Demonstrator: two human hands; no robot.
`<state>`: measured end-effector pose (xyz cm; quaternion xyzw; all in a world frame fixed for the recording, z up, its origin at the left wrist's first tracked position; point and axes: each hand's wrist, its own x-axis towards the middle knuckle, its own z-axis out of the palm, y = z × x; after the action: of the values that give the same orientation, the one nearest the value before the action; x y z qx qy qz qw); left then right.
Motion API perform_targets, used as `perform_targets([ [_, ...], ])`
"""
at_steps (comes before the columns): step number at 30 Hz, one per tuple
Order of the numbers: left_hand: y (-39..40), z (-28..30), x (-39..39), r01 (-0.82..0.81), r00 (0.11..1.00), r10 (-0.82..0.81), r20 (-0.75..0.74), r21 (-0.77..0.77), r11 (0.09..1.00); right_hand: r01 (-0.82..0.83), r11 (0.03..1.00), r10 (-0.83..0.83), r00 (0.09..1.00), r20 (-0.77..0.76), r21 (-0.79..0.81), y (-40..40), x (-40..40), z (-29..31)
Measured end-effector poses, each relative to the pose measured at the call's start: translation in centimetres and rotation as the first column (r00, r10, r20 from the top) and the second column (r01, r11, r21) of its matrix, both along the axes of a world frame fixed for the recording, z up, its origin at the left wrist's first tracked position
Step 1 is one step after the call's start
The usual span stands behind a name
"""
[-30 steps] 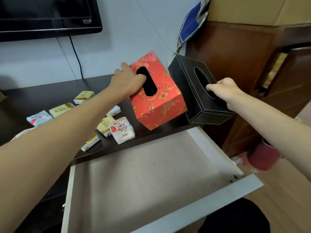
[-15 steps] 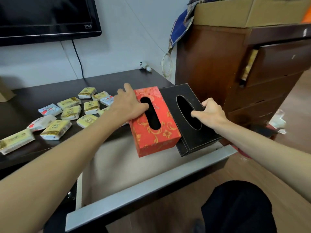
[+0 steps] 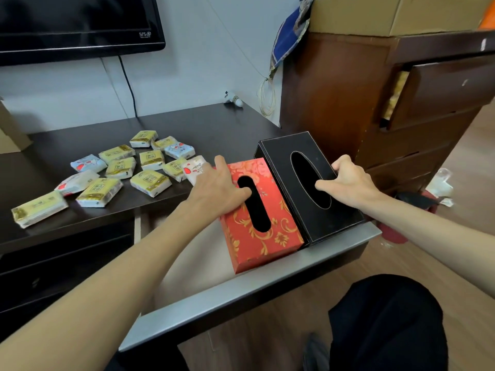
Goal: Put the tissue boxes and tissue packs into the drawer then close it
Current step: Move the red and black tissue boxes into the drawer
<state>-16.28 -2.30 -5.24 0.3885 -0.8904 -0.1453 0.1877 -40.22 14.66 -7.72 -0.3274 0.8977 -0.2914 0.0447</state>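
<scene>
A red floral tissue box (image 3: 263, 236) and a black tissue box (image 3: 316, 218) lie side by side in the right end of the open drawer (image 3: 241, 298), slots up. My left hand (image 3: 217, 188) grips the red box, thumb in its slot. My right hand (image 3: 348, 180) grips the black box, thumb in its slot. Several small tissue packs (image 3: 120, 167), yellow, blue and white, lie scattered on the dark tabletop (image 3: 214, 129) to the left of the boxes.
A brown wooden dresser (image 3: 401, 103) stands right of the drawer with one drawer ajar and a cardboard box (image 3: 388, 14) on top. A TV (image 3: 75, 22) hangs on the wall above. My dark-clothed knee (image 3: 388, 322) is below the drawer front.
Both boxes came off the tabletop and down into the drawer's right end. They now sit lower and flat, side by side, with my hands still on them.
</scene>
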Motion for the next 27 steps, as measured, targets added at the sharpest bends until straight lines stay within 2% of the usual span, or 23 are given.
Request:
perform_targets([
  [3, 0.7, -1.3, 0.6, 0.006, 0.999, -0.011, 0.048, 0.089, 0.996, -0.024, 0.999, 0.024, 1.0, 0.014, 0.045, 1.3, 0.1, 0.1],
  [6, 1.0, -2.8, 1.1, -0.009, 0.994, -0.002, 0.105, 0.108, 0.994, -0.041, 0.995, 0.039, 0.999, 0.024, 0.095, 2.7, 0.3, 0.2],
  [11, 0.9, -4.7, 2.1, -0.093, 0.975, 0.048, 0.218, 0.2, 0.975, -0.079, 0.976, 0.075, 0.997, 0.028, 0.201, 4.0, 1.0, 0.0],
  [15, 0.5, -5.2, 2.5, -0.114, 0.983, 0.04, 0.181, 0.423, 0.899, -0.081, 0.963, 0.084, 0.996, -0.003, 0.258, 4.2, 1.2, -0.4],
  [17, 0.4, -5.2, 2.4, -0.122, 0.984, 0.048, 0.173, 0.45, 0.885, -0.073, 0.961, 0.08, 0.997, -0.017, 0.267, 3.9, 1.3, -0.6],
  [27, -0.2, -6.1, 1.0, -0.153, 0.968, 0.033, 0.247, 0.484, 0.862, -0.057, 0.949, 0.157, 0.938, -0.309, 0.309, 2.0, 2.2, -4.4],
])
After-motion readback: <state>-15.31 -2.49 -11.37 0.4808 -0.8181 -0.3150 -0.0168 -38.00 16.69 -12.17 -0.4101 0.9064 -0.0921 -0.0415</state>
